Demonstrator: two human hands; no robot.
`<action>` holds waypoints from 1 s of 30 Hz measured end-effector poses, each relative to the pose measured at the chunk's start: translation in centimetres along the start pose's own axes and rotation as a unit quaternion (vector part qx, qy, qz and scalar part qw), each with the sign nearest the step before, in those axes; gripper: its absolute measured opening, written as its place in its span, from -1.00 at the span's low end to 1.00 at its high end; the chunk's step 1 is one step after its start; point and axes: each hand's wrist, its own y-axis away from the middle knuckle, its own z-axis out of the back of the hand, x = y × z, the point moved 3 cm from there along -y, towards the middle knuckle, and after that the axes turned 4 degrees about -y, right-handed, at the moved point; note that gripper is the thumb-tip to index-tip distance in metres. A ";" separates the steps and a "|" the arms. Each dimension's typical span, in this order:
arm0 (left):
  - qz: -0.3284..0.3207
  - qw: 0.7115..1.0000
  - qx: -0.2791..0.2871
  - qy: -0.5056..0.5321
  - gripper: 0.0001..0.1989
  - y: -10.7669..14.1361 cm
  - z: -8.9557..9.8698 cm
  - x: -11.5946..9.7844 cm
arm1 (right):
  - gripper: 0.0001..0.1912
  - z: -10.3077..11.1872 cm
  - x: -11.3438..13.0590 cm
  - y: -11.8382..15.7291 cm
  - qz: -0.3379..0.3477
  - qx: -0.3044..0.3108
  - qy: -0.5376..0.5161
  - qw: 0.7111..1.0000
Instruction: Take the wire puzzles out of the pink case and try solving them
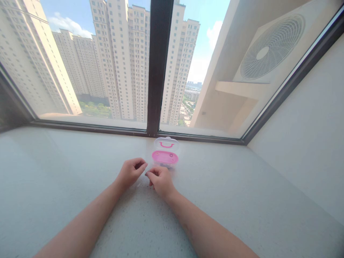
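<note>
Left hand (146, 165): one, fingertips pressed together, contents unclear
Right hand (146, 174): one, pinched likewise, near the left
Case (166, 142): one, open, just beyond the right hand, by the window frame (129, 132)
Counter (231, 200): stretched widely either side

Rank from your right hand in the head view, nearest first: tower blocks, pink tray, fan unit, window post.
From the right hand:
1. Pink tray: just beyond the hand.
2. Window post: behind the tray.
3. Fan unit: outside, right.
4. Tower blocks: outside, farthest back.
</note>
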 end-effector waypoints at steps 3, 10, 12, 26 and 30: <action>0.003 1.000 0.007 -0.005 -0.76 0.0 0.0 0.0 | -0.80 0.0 0.0 0.0 -0.003 0.006 -0.011 1.000; 0.005 1.000 0.010 -0.005 -0.75 0.0 0.0 0.0 | -0.81 -0.1 0.1 0.2 0.000 0.022 -0.020 1.000; 0.003 1.000 0.011 -0.007 -0.75 -0.1 0.0 -0.1 | -0.81 -0.1 0.2 0.3 -0.002 0.025 -0.021 0.999; 0.001 1.000 0.012 -0.001 -0.77 -0.2 -0.3 0.0 | -0.83 0.1 0.3 0.2 -0.011 0.046 -0.032 0.998; -0.004 1.000 0.014 0.004 -0.77 -0.2 -0.2 -0.1 | -0.84 0.2 0.2 0.2 -0.019 0.048 -0.043 0.998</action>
